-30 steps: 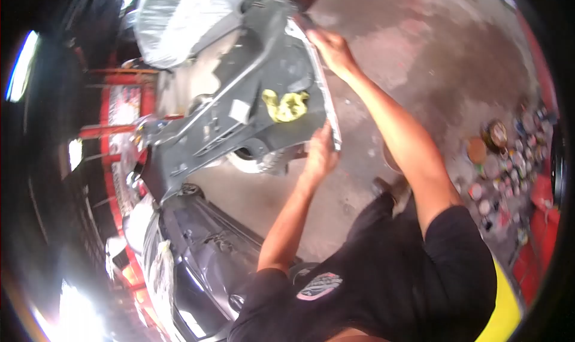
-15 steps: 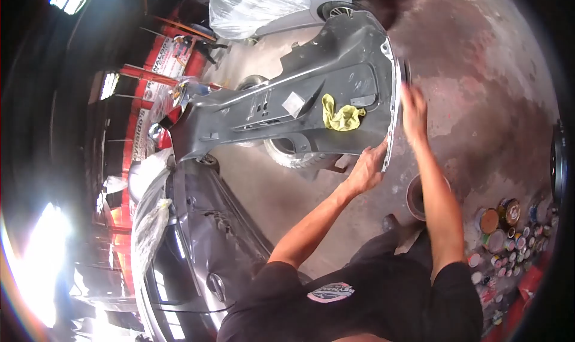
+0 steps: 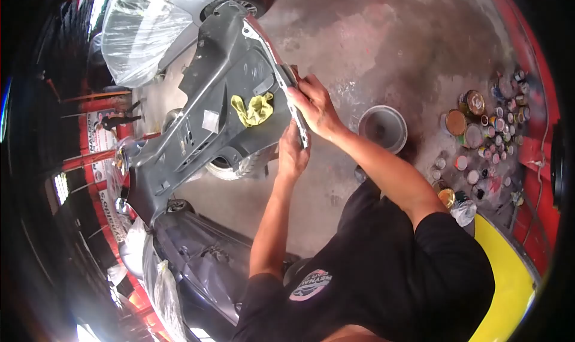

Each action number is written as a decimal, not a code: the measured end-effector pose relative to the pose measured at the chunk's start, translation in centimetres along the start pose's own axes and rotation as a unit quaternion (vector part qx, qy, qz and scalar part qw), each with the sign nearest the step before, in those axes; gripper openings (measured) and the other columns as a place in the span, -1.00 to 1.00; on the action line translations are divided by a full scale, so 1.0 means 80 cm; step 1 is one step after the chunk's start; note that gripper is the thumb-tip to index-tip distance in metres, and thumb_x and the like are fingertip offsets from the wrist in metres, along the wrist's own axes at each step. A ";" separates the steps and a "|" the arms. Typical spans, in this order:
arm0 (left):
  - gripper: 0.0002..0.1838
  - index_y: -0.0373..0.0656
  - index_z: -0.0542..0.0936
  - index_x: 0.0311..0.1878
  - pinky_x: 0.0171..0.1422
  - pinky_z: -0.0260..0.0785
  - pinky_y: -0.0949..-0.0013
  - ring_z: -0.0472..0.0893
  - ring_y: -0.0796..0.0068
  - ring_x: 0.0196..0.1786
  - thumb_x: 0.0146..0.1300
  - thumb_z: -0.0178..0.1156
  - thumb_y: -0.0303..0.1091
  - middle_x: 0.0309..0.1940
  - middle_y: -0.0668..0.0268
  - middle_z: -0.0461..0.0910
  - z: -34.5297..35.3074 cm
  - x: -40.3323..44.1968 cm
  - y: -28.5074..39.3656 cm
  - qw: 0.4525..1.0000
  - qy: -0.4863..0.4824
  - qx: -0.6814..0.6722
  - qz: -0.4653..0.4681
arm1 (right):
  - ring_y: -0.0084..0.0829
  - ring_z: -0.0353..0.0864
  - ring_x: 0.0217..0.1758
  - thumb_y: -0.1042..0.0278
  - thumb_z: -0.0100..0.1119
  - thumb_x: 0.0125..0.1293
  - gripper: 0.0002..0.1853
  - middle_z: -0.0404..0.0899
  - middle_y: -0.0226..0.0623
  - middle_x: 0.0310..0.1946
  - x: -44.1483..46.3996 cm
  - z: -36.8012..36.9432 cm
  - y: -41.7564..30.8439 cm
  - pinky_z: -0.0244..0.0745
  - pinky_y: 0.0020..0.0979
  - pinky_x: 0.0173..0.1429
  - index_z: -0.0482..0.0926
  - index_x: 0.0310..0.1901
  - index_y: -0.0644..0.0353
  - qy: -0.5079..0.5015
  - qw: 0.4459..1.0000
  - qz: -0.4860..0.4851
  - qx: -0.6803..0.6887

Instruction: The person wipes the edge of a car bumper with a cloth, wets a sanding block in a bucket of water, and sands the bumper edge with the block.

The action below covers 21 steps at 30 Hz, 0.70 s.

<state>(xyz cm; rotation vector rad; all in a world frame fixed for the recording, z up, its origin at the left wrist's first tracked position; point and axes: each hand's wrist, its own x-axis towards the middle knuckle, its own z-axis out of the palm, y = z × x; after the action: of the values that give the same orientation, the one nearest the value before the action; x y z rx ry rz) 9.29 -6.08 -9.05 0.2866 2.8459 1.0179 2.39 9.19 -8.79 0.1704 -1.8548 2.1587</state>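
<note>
A large dark grey car bumper cover (image 3: 221,78) lies in front of me, its inner side facing up. My left hand (image 3: 293,150) grips its near edge, with fingers partly hidden beneath the rim. My right hand (image 3: 314,105) is closed on a dark flat block (image 3: 288,75), like a sanding block, which it holds against the bumper's right edge. A crumpled yellow cloth (image 3: 254,110) rests on the bumper, and a pale square sheet (image 3: 211,121) lies further left on it.
A grey bucket (image 3: 383,129) stands on the floor to the right. Several paint cans (image 3: 473,135) crowd the far right by a red wall. A dark car (image 3: 203,258) is at lower left, a plastic-covered car (image 3: 147,30) at the back, a yellow panel (image 3: 506,276) at lower right.
My view has turned, so the bumper appears further left and more tilted. My right hand has shifted along the bumper's edge, and the dark block now shows more clearly. My left hand still holds the edge.
</note>
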 end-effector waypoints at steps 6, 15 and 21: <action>-0.40 -0.27 0.39 0.45 -0.06 0.52 0.07 0.66 -0.09 -0.15 0.33 0.20 -0.53 -0.20 -0.08 0.64 -0.003 0.001 0.021 0.999 -0.011 0.017 -0.038 | -0.14 0.56 -0.09 -0.14 0.07 0.55 -0.52 0.62 -0.07 -0.30 0.161 0.011 0.027 0.48 -0.15 0.03 0.72 0.00 0.15 -0.044 0.994 0.075 0.070; -0.19 -0.24 0.40 0.52 0.00 0.55 0.16 0.71 0.11 -0.21 0.08 0.23 -0.63 -0.04 -0.18 0.69 0.003 -0.003 -0.018 0.998 0.038 0.046 0.024 | -0.22 0.57 -0.19 0.16 0.13 0.59 -0.65 0.60 -0.14 -0.31 0.071 0.026 0.039 0.45 -0.20 0.00 0.64 -0.20 0.33 0.036 0.999 -0.017 -0.020; -0.20 -0.22 0.28 0.55 0.50 0.33 -0.15 0.56 -0.34 0.18 0.16 0.19 -0.57 0.07 -0.23 0.61 -0.012 -0.002 0.021 0.995 0.044 0.054 0.069 | -0.26 0.53 -0.14 0.08 0.14 0.59 -0.62 0.50 -0.14 -0.28 0.063 0.018 0.017 0.46 -0.20 0.02 0.66 -0.07 0.32 0.018 0.999 0.024 -0.011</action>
<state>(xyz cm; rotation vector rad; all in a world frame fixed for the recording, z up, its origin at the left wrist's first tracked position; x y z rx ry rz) 9.55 -5.44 -7.22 0.4662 3.0028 0.9239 -2.95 8.30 -8.42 0.0833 -1.8811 2.1576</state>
